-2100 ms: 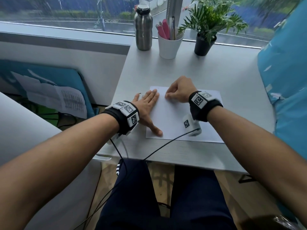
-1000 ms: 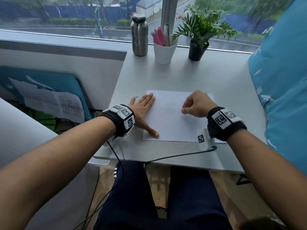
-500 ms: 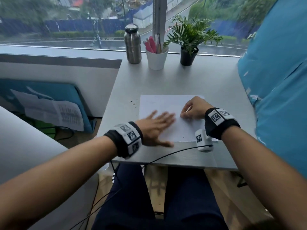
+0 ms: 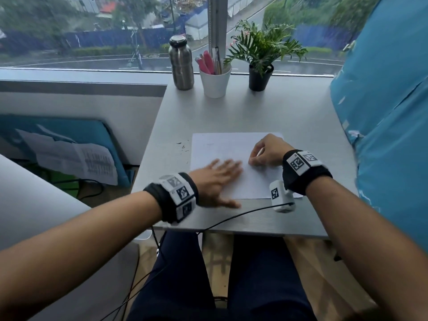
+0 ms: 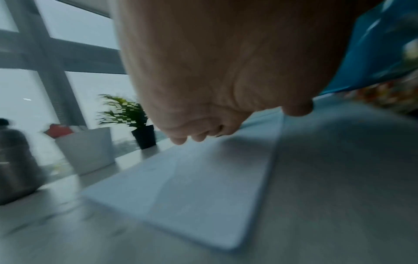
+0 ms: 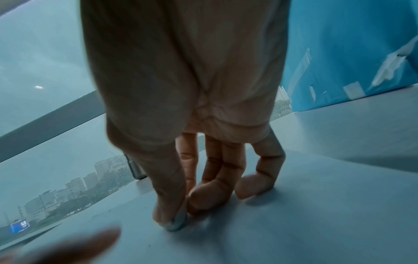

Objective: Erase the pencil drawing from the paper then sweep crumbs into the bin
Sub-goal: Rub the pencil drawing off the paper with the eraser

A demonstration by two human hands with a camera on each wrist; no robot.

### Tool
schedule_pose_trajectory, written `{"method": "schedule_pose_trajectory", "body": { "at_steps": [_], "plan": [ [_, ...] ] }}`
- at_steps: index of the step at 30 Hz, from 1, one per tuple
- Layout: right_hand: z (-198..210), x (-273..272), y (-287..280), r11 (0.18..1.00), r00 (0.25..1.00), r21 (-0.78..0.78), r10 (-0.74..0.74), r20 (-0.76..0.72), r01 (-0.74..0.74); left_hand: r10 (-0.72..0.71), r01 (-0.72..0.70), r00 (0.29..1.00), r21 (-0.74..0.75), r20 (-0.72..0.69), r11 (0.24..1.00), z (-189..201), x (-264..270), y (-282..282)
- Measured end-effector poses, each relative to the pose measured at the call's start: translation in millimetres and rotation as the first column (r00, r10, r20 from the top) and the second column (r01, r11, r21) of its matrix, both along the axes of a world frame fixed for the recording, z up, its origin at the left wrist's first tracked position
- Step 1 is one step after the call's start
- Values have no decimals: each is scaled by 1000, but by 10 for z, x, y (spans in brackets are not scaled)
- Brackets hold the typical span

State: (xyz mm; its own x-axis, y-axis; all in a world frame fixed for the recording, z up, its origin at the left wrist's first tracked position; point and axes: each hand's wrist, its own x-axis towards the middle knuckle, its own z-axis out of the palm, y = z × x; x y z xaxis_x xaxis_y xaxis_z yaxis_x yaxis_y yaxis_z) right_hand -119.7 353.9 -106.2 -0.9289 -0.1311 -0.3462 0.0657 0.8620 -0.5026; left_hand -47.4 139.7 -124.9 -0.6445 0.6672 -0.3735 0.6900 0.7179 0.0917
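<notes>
White paper (image 4: 231,154), smooth and rectangular, lies flat near the front edge of a pale grey table (image 4: 254,112) set against a window. No writing can be read on it. It is pressed by the left hand (image 4: 215,181), fingers spread flat; a small grey eraser (image 6: 177,221) is pinched against it by the right hand (image 4: 266,151). Dark crumbs (image 4: 183,147) are scattered just left of the sheet. A steel bottle (image 4: 181,63), white pen cup (image 4: 215,83) and potted plant (image 4: 260,56) stand at the far edge.
</notes>
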Motion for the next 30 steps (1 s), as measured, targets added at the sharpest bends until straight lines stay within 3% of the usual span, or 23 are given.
{"method": "schedule_pose_trajectory", "body": {
  "at_steps": [1,3,7,10,13,16,21,26,30],
  "plan": [
    [0,-2,3,1000,1000,1,5,-1,-5,-99,97,994,25,52,995,-30,94,65],
    [-2,1,12,1000,1000,-4,6,-5,-6,-141,135,980,52,141,990,-91,152,91],
    [9,20,-3,1000,1000,-9,8,-10,-8,126,-134,984,53,126,990,-114,-182,-202],
    [40,37,-23,1000,1000,4,-5,-10,5,345,-348,934,16,89,937,-127,-379,-408],
    [49,54,-37,1000,1000,9,-9,-5,9,456,-455,889,-33,41,890,-111,-435,-475],
    [57,64,-49,1000,1000,13,-11,-5,11,418,-418,908,1,31,908,-48,-488,-494],
    [74,72,-79,999,1000,44,-18,-7,18,259,-276,954,105,153,955,22,-577,-505],
    [124,6,-231,986,998,164,17,-53,-8,270,-272,949,-11,164,962,25,-711,-441],
    [83,-85,-513,999,982,39,7,-188,1,288,-277,945,-91,155,957,41,-729,-404]
  ]
}}
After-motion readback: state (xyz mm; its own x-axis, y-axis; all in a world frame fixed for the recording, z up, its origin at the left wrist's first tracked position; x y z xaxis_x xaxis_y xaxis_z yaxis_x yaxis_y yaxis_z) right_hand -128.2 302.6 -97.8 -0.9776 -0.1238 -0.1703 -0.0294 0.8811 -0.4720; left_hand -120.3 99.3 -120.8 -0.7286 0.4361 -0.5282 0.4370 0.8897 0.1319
